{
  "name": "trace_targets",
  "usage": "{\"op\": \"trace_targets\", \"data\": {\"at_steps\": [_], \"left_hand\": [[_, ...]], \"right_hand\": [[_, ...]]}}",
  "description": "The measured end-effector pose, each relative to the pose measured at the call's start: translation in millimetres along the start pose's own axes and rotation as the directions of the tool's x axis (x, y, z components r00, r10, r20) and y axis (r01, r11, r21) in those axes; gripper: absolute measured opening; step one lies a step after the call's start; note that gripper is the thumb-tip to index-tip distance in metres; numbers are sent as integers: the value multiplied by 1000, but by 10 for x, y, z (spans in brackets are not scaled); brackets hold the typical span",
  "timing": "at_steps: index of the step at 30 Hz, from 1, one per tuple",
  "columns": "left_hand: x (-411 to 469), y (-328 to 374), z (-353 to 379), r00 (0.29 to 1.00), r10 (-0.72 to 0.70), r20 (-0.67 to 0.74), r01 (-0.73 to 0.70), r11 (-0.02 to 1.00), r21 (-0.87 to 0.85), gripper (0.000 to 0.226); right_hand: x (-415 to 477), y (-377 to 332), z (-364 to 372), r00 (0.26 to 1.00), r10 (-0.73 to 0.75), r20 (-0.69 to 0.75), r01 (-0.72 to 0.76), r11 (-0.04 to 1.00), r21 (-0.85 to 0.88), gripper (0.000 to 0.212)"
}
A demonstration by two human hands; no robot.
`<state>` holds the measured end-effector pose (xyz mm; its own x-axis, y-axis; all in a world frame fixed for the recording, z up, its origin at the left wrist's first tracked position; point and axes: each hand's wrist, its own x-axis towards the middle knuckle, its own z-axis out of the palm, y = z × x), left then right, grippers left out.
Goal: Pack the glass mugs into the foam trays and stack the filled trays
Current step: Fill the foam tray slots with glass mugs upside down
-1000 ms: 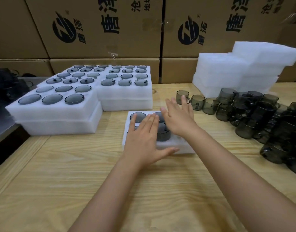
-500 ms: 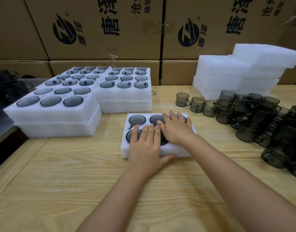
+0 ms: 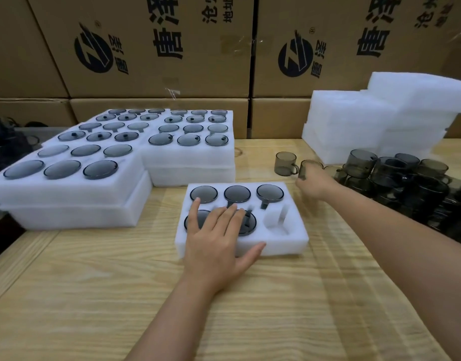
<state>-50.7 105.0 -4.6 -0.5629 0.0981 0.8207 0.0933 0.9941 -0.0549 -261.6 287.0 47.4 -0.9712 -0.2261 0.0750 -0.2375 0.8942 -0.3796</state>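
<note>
Fingers of left hand (image 3: 217, 246): straight and slightly spread, they lie flat on the two front mugs (image 3: 247, 226) in the tray (image 3: 289, 243). The thumb rests along the front wall of the tray. Nothing is gripped.
Fingers of right hand (image 3: 314, 186): bent at a loose mug (image 3: 312, 164). This part is blurred, so I cannot tell whether they hold it.
Tray: white foam with six holes in two rows. It lies near the middle of the table (image 3: 94, 295), closer to the front edge than the other trays.
Mugs in the tray: five in all. Three back mugs (image 3: 237, 194) fill the back row, and the two front mugs are partly under the left hand. The handles sit in small slots.
Empty hole (image 3: 276, 220): at the front right corner of the tray.
Single mug (image 3: 285, 164): stands upright just left of the loose mug, behind the back right corner of the tray.
Heap of mugs (image 3: 406, 178): dark glass, crowded and piled along the right edge of the table.
Filled trays (image 3: 68, 194): in two layers, side by side, over the back left part of the table.
Foam stack (image 3: 354, 121): white, at the back right of the table, behind the heap of mugs.
Boxes (image 3: 159, 74): brown cardboard with black print, standing behind the back edge.
Table: light wood.
</note>
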Motion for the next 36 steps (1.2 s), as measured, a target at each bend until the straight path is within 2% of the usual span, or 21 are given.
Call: {"op": "trace_targets", "data": {"at_steps": [8,11,14,16,19,24,28,31,33,36], "left_hand": [[-2,-8,13,1000,9,-9,-9,1000,-14,51],[-16,-12,16,1000,13,-10,-13,1000,-4,50],[-15,3,7,1000,9,-2,-9,1000,20,50],[-17,29,-9,1000,2,9,-2,999,43,50],[-42,110,-53,998,-40,41,38,997,64,47],[-56,428,-91,997,-67,47,67,998,19,36],[-65,578,-79,996,-58,63,59,998,-13,29],[-86,558,-108,996,-54,71,56,998,-31,29],[-85,553,-130,996,-63,69,67,996,-59,32],[-57,568,-156,993,-80,87,90,990,-110,45]], "right_hand": [[-195,-86,-14,993,32,-110,-51,982,-179,23],[-515,-109,-118,996,29,-81,-51,960,-275,39],[-947,-97,-140,989,6,-147,-58,935,-349,46],[-1247,-88,-95,976,-19,-217,-44,958,-285,45],[-1568,-61,-21,956,-19,-294,-11,995,-101,41],[-1717,67,92,926,-13,-378,-32,993,-114,38],[-1735,90,176,902,-18,-432,21,1000,2,30],[-1735,54,195,875,-46,-481,91,993,70,30],[-1747,19,154,826,-59,-561,179,971,161,37],[-1783,-128,38,750,-103,-653,418,840,347,49]]}}
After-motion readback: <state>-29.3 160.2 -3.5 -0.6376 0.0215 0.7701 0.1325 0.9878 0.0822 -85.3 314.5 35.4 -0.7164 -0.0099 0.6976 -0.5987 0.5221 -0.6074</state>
